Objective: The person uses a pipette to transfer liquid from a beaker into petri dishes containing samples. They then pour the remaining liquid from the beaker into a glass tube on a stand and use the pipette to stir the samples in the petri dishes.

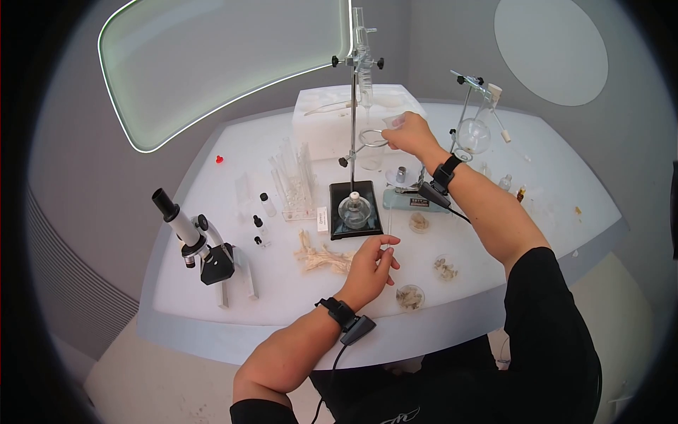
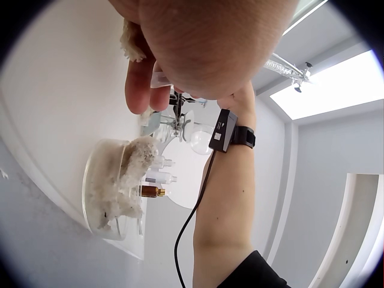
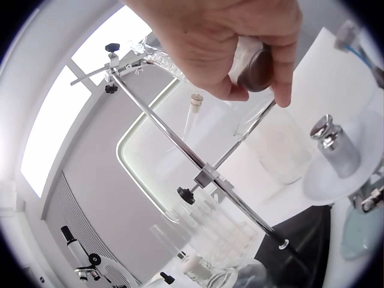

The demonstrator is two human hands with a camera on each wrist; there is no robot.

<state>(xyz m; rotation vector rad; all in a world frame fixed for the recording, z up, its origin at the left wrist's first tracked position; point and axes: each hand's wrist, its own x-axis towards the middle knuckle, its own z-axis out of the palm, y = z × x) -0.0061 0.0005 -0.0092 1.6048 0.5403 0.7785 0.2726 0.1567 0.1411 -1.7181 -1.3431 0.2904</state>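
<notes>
Beside the iron ring (image 1: 373, 138) of the stand, my right hand (image 1: 413, 134) pinches a small clear container (image 3: 243, 57) with a dark brown round end (image 3: 258, 71) between thumb and fingers. A beaker (image 3: 282, 150) stands behind the ring. My left hand (image 1: 371, 268) is low over the table's front, thumb and fingers around a thin clear tube (image 1: 390, 222); a translucent bit (image 2: 159, 78) shows between the fingers in the left wrist view. Near it are a petri dish (image 1: 410, 297) of pale fluffy material and a pile of pale fibres (image 1: 321, 256). An alcohol lamp (image 1: 354, 212) sits on the stand's black base.
A balance (image 1: 413, 200) carries a metal weight (image 1: 401, 174) on its pan. Left of the stand are a test tube rack (image 1: 296, 205), dropper bottles and a microscope (image 1: 201, 247). A round flask (image 1: 474, 136) hangs on another stand at right, near small bottles (image 1: 521, 193).
</notes>
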